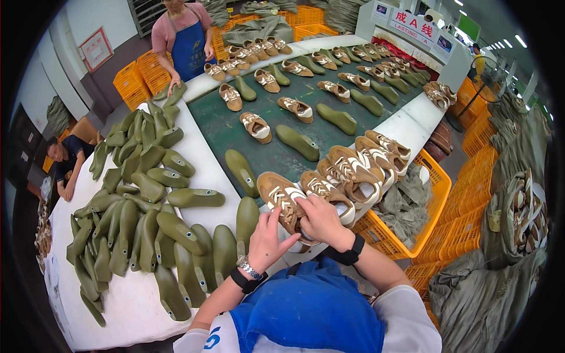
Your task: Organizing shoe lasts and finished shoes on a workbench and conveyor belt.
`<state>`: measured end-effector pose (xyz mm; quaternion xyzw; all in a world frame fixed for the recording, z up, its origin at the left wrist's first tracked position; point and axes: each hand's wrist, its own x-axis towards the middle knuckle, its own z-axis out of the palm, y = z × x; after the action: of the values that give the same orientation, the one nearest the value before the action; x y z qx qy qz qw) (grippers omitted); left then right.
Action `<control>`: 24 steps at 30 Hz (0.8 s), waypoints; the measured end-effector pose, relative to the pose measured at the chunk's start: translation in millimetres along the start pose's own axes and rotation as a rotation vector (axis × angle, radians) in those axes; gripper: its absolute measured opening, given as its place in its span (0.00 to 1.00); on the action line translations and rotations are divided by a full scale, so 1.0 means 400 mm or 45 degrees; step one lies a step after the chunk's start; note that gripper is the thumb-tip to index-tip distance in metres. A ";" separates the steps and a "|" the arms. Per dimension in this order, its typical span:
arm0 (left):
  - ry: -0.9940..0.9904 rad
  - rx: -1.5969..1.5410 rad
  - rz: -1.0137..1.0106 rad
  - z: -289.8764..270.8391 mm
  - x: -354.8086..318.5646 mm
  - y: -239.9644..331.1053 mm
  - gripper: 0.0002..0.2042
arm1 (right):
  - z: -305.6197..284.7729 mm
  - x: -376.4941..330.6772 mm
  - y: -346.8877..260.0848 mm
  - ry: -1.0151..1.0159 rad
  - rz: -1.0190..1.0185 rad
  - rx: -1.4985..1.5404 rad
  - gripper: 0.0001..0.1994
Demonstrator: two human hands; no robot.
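Note:
A brown sneaker [276, 189] with white stripes and laces lies toe-away at the near edge of the work surface. Both hands are closed on its heel end. My left hand [266, 242] grips its left side, thumb stretched toward the heel. From the right, my right hand [325, 222] holds the collar and tongue area, and its fingertips are partly hidden. More brown sneakers [353, 167] stand in a row just right of it. A green shoe last [246, 220] rests close to my left hand, beside a big pile of lasts [144, 194] on the white table.
A green conveyor belt [220, 135] carries sneakers and lasts in rows. An orange crate [432, 220] with grey-green cloth stands at my right, near stacked crates [471, 182]. Across the table, a person in a blue apron [189, 50] touches a last; another person [73, 156] sits far left.

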<state>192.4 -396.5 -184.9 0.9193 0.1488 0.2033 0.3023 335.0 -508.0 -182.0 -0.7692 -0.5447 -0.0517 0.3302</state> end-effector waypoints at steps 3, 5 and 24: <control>0.165 0.104 0.007 -0.031 0.011 0.033 0.31 | -0.012 0.003 -0.046 0.064 0.034 0.046 0.21; 0.258 0.202 0.002 -0.048 0.018 0.045 0.26 | -0.021 0.006 -0.071 0.123 0.010 0.110 0.23; 0.542 -0.002 0.183 -0.120 -0.006 0.050 0.28 | -0.069 0.039 -0.157 -0.049 -0.089 0.416 0.13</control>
<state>170.9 -389.2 -138.0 0.8636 0.1431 0.4141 0.2496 294.3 -499.0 -125.4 -0.6867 -0.5783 0.0408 0.4385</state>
